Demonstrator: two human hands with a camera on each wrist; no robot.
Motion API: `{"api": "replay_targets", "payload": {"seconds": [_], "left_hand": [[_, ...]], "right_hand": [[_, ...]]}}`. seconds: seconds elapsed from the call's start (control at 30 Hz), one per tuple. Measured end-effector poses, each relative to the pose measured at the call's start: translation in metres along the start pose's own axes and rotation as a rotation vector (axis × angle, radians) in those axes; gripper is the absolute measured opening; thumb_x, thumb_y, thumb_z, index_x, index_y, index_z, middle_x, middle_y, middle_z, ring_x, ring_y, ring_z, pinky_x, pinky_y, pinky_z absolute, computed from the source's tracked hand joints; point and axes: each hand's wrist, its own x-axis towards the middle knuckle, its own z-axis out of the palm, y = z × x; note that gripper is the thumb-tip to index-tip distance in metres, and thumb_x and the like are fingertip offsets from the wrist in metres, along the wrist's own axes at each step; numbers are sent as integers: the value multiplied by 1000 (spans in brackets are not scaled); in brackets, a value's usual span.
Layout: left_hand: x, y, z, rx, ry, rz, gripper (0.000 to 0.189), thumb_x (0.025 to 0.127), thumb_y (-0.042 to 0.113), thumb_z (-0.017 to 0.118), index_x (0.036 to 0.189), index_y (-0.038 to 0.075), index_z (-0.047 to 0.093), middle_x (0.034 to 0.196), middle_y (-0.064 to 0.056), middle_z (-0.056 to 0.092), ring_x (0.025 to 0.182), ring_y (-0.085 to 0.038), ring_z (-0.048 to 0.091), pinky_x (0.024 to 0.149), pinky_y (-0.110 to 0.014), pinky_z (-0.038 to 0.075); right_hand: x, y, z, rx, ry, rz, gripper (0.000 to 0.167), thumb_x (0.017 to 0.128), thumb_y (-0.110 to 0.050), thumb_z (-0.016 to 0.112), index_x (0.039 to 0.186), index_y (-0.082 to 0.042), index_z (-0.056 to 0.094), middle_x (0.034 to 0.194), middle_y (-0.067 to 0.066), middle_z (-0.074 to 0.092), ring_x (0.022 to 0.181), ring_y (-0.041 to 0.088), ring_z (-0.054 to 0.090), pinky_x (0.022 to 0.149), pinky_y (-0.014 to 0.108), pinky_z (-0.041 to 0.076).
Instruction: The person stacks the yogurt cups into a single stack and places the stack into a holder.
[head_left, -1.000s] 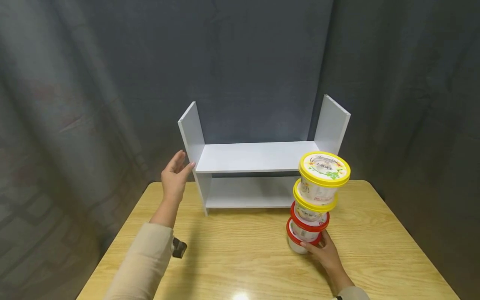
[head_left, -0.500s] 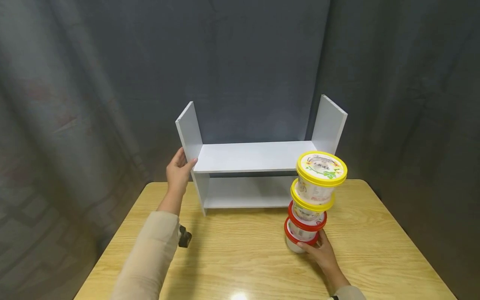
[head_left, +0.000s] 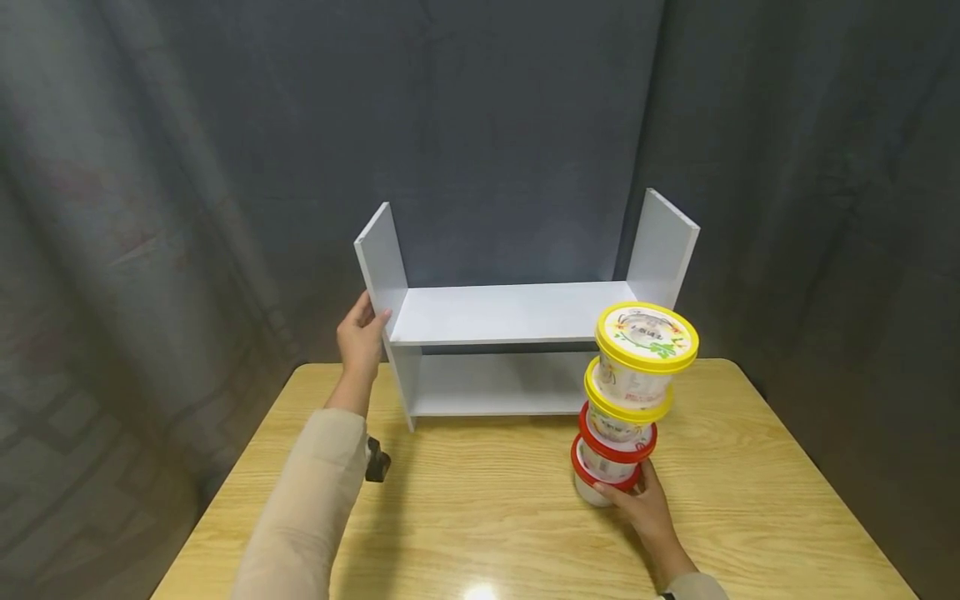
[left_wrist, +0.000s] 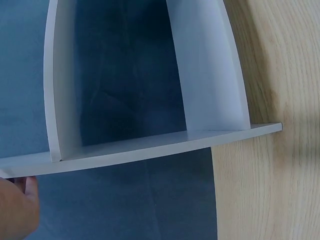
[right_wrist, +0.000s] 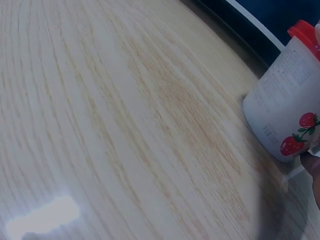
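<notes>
In the head view my left hand point(head_left: 362, 337) grips the left side panel of a white two-tier shelf point(head_left: 510, 312), thumb at the front edge and fingers along the outer face. The left wrist view shows that hand point(left_wrist: 17, 207) at the lower left, against the panel's outer side. My right hand point(head_left: 645, 504) holds the lowest tub point(head_left: 591, 492) of a stack at the right front. Two red-lidded tubs are below, with a yellow-lidded tub point(head_left: 618, 425) and another topmost tub point(head_left: 647, 337) above. Strawberries are printed on the low tub point(right_wrist: 285, 110) in the right wrist view.
The shelf stands toward the back of a wood-grain table point(head_left: 480, 508). Dark grey curtains point(head_left: 510, 125) hang behind and on both sides. The tub stack overlaps the shelf's right front in the head view.
My left hand has moved right and slightly up, from beside the panel onto it. My right hand and the tubs stay nearly still.
</notes>
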Motion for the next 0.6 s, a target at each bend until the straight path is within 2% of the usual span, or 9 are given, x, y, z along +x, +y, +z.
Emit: {"api": "replay_targets", "payload": {"seconds": [0.1, 0.2, 0.47, 0.6], "left_hand": [[1, 0, 0, 8, 14, 5, 45, 81, 4, 58, 124, 11, 48, 122, -9, 49, 110, -18, 46, 89, -28, 39], [3, 0, 0, 12, 21, 10, 42, 82, 4, 57, 123, 10, 49, 120, -11, 50, 109, -19, 47, 89, -29, 39], [5, -2, 0, 43, 29, 19, 40, 83, 6, 57, 122, 9, 50, 119, -11, 51, 108, -19, 47, 88, -29, 40], [5, -2, 0, 44, 29, 24, 39, 83, 6, 57, 121, 8, 50, 118, -12, 51, 108, -18, 48, 87, -28, 40]], "right_hand": [[0, 4, 0, 38, 12, -46, 77, 67, -4, 72, 130, -10, 28, 117, 12, 40, 97, 6, 41, 74, 11, 39], [0, 7, -1, 50, 20, -55, 77, 66, -6, 73, 130, -12, 30, 115, 10, 41, 96, 5, 42, 74, 12, 41], [-3, 0, 0, 8, 19, 49, 81, 65, -6, 74, 131, -12, 27, 120, 12, 39, 93, -1, 43, 75, 13, 41], [-3, 0, 0, -16, 21, 61, 80, 64, -6, 75, 130, -12, 29, 119, 10, 40, 95, 1, 43, 76, 14, 41]]}}
